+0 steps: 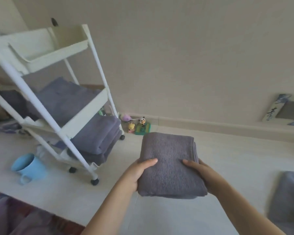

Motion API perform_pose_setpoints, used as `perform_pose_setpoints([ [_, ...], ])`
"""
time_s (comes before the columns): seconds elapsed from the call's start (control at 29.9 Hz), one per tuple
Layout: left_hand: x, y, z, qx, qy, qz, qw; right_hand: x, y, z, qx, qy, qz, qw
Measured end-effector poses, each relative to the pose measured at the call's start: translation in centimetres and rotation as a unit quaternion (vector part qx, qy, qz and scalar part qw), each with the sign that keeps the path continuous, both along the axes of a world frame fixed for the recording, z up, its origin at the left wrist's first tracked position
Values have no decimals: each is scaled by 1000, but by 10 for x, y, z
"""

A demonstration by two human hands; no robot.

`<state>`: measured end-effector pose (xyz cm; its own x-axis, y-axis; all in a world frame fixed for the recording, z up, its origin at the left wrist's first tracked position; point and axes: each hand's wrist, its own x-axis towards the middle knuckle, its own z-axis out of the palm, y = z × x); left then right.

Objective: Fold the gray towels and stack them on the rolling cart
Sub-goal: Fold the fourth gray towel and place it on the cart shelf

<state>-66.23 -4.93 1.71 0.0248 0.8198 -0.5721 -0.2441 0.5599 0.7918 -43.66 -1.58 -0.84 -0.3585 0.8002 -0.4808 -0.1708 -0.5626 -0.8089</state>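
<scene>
A folded gray towel (168,160) is held in the air in front of me, above the pale floor. My left hand (136,173) grips its left edge with the thumb on top, and my right hand (200,175) grips its right edge the same way. The white rolling cart (98,99) stands to the left with three tiers. Its top tray looks bare. Folded gray towels lie on the middle tier (66,99), and a stack of them (98,134) fills the bottom tier. Another gray towel (288,197) lies on the floor at the right edge.
A light blue mug (27,167) lies on the floor left of the cart's wheels. Small toy figures (139,126) sit by the baseboard behind the cart. A framed picture (285,107) leans on the wall at right. Dark fabric shows at bottom left.
</scene>
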Motion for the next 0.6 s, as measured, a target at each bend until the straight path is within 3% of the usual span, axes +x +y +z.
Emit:
perform_pose_setpoints([
  [0.27,-74,9,102,136,25,107,985,-83,48,99,170,54,54,983],
  [0.4,-108,20,143,200,9,203,959,-127,89,163,261,54,112,957],
  [0.6,-127,37,155,218,-3,344,913,-170,136,203,282,-8,191,940],
])
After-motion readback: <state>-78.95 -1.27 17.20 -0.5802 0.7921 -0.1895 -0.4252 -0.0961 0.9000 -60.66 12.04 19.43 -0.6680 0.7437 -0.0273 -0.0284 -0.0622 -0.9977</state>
